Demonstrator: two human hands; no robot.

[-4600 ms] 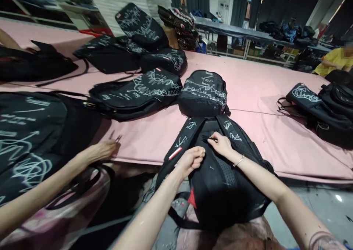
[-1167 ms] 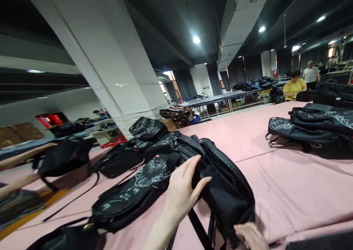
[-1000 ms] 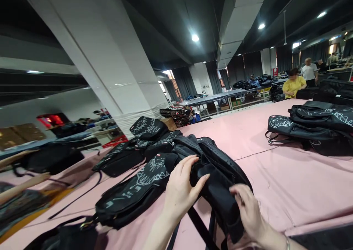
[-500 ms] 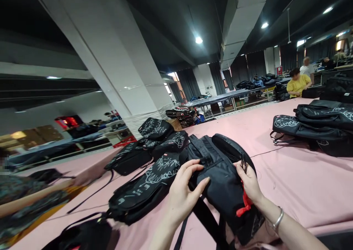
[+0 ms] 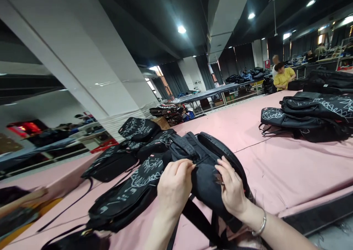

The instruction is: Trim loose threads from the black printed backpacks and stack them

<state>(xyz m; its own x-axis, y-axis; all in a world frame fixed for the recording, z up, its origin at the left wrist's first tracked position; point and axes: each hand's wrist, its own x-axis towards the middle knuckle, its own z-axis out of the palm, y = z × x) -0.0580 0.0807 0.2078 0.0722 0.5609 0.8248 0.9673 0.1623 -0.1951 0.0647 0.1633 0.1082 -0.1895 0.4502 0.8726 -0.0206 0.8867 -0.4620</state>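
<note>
A black backpack [image 5: 205,180] lies on the pink-covered table in front of me, its zipped edge curving up on the right. My left hand [image 5: 176,182] pinches the fabric near a textured strip on the bag's left side. Across the bag, my right hand [image 5: 231,187] rests its bent fingers on the cloth. Small dark tips, apparently thread snips [image 5: 218,179], poke out from under this hand, blurred; their handle is mostly hidden. A black strap [image 5: 200,220] hangs below the bag, between my forearms.
Black backpacks with white scribble prints [image 5: 129,191] lie close on the left, and more are stacked [image 5: 311,114] at right. The pink table [image 5: 275,161] carries loose threads. Another person's arm [image 5: 23,202] reaches in at far left; a person in yellow [image 5: 284,77] works far off.
My left fingers have closed from a spread pose onto the fabric. My right hand has swung leftward over the bag, with the snips turned under it. The view has shifted right.
</note>
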